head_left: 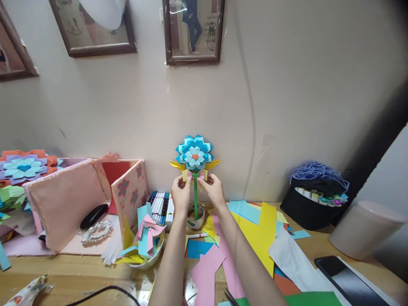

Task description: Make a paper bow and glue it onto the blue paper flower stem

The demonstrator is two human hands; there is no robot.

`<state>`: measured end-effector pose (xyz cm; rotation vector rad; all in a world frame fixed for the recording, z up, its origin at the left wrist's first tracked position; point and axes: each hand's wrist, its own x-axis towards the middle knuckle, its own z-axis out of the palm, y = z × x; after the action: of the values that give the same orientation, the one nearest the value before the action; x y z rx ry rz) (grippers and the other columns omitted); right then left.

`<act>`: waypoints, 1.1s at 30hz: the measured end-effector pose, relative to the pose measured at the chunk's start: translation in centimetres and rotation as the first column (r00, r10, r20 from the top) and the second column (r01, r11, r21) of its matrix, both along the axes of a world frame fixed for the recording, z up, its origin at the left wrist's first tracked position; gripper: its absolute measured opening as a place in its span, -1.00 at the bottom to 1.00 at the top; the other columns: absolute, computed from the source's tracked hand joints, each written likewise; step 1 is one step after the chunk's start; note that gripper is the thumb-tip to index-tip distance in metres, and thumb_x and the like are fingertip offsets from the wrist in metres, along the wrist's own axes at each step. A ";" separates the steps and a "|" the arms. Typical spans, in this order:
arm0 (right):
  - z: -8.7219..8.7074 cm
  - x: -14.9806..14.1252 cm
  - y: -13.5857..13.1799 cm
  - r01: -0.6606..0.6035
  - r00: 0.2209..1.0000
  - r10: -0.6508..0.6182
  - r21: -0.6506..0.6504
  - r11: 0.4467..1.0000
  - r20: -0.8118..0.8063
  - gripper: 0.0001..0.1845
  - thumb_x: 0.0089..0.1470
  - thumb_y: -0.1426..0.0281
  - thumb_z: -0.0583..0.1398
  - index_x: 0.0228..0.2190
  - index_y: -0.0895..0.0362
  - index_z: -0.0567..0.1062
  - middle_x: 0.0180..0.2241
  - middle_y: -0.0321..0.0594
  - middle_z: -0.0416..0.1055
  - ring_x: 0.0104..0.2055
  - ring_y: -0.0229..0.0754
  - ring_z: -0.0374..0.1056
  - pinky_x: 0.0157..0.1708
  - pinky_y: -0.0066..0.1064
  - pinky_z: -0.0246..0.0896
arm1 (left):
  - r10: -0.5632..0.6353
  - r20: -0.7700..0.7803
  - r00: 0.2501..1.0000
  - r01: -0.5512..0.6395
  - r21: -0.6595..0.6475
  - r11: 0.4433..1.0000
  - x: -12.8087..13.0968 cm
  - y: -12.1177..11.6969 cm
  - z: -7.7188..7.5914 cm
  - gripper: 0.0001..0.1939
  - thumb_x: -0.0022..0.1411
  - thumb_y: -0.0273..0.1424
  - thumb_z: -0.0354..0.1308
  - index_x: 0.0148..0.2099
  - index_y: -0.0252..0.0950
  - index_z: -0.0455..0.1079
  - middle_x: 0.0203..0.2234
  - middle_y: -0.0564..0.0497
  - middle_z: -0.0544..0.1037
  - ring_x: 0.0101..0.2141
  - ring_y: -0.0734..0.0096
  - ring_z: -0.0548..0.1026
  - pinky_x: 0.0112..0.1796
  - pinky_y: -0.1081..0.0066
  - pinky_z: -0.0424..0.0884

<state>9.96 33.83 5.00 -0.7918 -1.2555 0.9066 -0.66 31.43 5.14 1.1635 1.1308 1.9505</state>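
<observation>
This looks like a room in a home, with a craft corner. Framed pictures (193,32) of people hang on a plain, scuffed wall (302,97). Over the wooden bench (76,278) spread sheets of coloured paper (251,238), beside markers (162,207) and a black pouch (302,210) topped with yarn (318,174); a folded paper flower (194,146) fits the hobby look. A phone (353,280) lies on the bench too, an everyday household touch.
</observation>
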 end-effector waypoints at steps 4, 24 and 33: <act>-0.3 0.2 0.2 -0.030 1.000 0.029 0.014 0.999 0.007 -0.62 -0.24 0.17 0.30 -0.41 0.19 0.43 -0.38 -0.17 0.49 -0.31 -0.15 0.39 -0.26 -0.36 0.27 | 0.004 -0.093 0.996 -0.005 -0.018 1.000 -0.1 0.0 -0.1 -0.65 -0.08 -0.27 0.26 -0.23 -0.35 0.42 -0.26 -0.14 0.52 -0.19 0.24 0.46 -0.11 0.30 0.30; 7.0 4.7 -5.0 -0.357 0.930 0.344 0.102 0.928 0.129 -0.78 -0.19 0.30 0.30 -0.49 0.13 0.41 -0.45 -0.28 0.39 -0.38 -0.23 0.31 -0.36 -0.42 0.26 | -0.320 -0.092 0.943 0.322 0.002 0.947 0.2 -2.8 2.8 -0.84 -0.07 -0.37 0.21 -0.41 -0.35 0.41 -0.51 0.02 0.47 -0.46 0.45 0.37 -0.38 0.50 0.29; 12.9 4.1 -17.4 -0.339 0.939 0.342 0.072 0.938 -0.032 -0.75 -0.17 0.25 0.30 -0.42 0.12 0.46 -0.43 -0.24 0.41 -0.37 -0.21 0.34 -0.35 -0.43 0.28 | -0.230 0.022 0.973 0.230 0.016 0.973 2.4 -15.0 9.2 -0.76 -0.04 -0.23 0.21 -0.38 -0.27 0.32 -0.57 0.10 0.34 -0.54 0.50 0.27 -0.49 0.54 0.23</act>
<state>14.08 16.47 17.86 -0.5053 -1.4009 1.1486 1.74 16.47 14.35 1.2174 0.9274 1.7915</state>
